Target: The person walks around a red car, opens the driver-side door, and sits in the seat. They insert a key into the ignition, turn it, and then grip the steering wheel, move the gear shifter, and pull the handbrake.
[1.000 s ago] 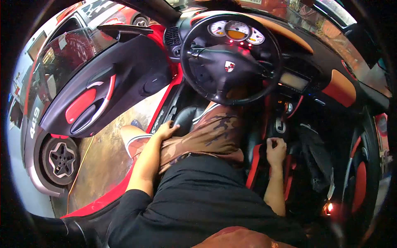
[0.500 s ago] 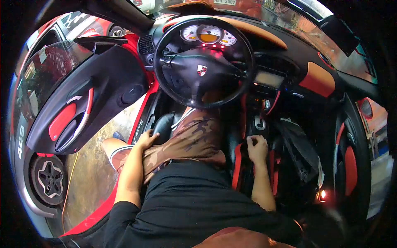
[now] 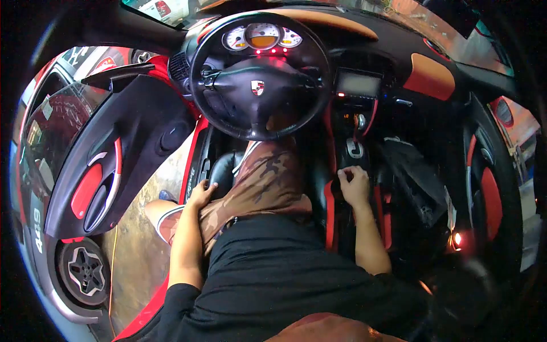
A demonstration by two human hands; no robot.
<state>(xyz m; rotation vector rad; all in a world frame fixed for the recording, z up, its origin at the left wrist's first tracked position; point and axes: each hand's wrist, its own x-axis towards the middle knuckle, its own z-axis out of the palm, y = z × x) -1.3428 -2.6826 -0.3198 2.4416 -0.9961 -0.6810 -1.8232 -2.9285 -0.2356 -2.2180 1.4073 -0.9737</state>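
Note:
My left hand (image 3: 200,194) rests beside my left thigh at the edge of the black seat (image 3: 223,171), thumb apart from the fingers and nothing visible in it. On the centre console, just behind the gear selector (image 3: 355,149), lies my right hand (image 3: 354,183). Its fingers are curled in, and whatever they may hold is hidden. Neither hand touches the black steering wheel (image 3: 257,137), which stands in front of my camouflage shorts (image 3: 268,182).
The driver's door (image 3: 134,122) stands open at the left, with a wheel (image 3: 85,271) below it. A lit instrument cluster (image 3: 262,36) is behind the steering wheel. Dark plastic sheeting (image 3: 419,185) lies on the passenger side, near a small bright light (image 3: 457,239).
The view has shifted, so the steering wheel and dashboard appear farther left and higher. Both hands keep about the same places in the car.

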